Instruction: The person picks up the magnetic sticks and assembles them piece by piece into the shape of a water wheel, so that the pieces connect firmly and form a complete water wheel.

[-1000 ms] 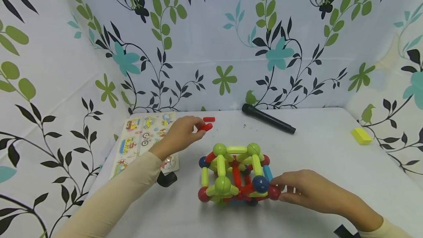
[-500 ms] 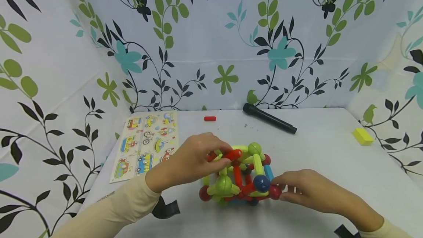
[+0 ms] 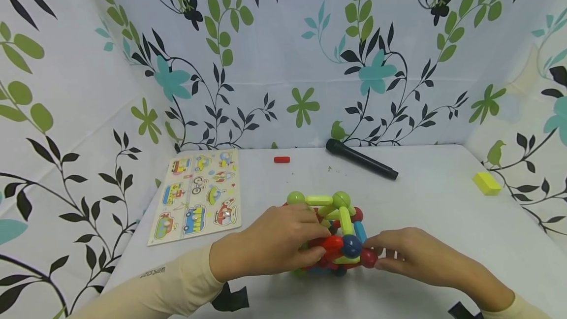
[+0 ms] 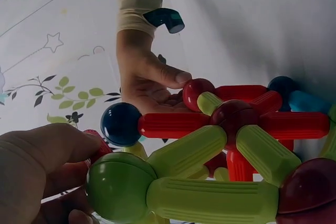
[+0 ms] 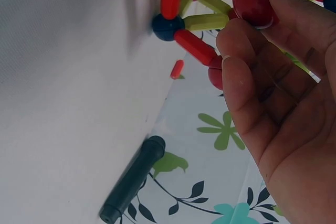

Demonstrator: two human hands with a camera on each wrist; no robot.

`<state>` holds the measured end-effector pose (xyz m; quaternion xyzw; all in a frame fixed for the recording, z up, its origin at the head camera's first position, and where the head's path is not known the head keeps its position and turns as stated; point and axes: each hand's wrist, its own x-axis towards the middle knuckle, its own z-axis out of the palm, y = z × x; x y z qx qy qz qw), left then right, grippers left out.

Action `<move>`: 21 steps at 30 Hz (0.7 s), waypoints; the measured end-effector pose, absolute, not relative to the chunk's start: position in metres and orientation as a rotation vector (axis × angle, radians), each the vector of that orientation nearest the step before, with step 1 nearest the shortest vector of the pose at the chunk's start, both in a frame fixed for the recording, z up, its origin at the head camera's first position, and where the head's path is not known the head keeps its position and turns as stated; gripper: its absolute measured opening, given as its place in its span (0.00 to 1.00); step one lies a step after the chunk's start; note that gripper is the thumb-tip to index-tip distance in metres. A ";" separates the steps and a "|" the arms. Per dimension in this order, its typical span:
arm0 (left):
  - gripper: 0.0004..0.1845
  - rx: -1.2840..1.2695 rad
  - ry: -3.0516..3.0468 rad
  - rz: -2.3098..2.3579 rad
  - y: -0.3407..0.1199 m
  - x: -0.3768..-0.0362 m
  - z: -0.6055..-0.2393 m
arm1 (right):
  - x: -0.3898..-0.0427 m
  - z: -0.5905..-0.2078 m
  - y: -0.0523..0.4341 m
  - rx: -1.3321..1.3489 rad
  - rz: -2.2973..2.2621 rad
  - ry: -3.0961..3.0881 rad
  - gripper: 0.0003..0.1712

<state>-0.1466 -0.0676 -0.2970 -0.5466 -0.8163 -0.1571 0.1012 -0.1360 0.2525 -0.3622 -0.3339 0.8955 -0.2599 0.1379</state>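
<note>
A framework of magnetic rods and balls (image 3: 346, 220), in green, red and blue, stands on the table. My left hand (image 3: 279, 240) reaches in front of it and pinches a red rod (image 3: 332, 243) between thumb and fingers. The rod's end is right at a dark blue ball (image 3: 352, 246) on the framework's near right corner. With thumb and fingertips, my right hand (image 3: 412, 255) holds a red ball (image 5: 254, 2) low on the right side. In the left wrist view, the left fingers mostly cover the red rod, beside a green ball (image 4: 121, 187).
A loose red rod (image 3: 281, 159) lies at the back of the table. To its right is a black microphone (image 3: 361, 159). A picture puzzle board (image 3: 192, 238) lies on the left, and a yellow block (image 3: 486, 183) at the right edge. Patterned cloth (image 3: 274, 53) hangs behind.
My left hand has brought the red rod from the back of the table, over the framework, down to the blue ball at its front. The right hand has stayed on the red ball.
</note>
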 end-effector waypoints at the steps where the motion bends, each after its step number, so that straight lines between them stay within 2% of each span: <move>1: 0.10 -1.613 -2.426 -0.457 -0.067 -0.146 -0.296 | -0.136 -0.362 0.253 -0.965 -0.752 2.590 0.21; 21: 0.11 -1.544 -2.531 -0.136 -0.059 -0.139 -0.295 | -0.135 -0.363 0.252 -1.005 -0.775 2.573 0.20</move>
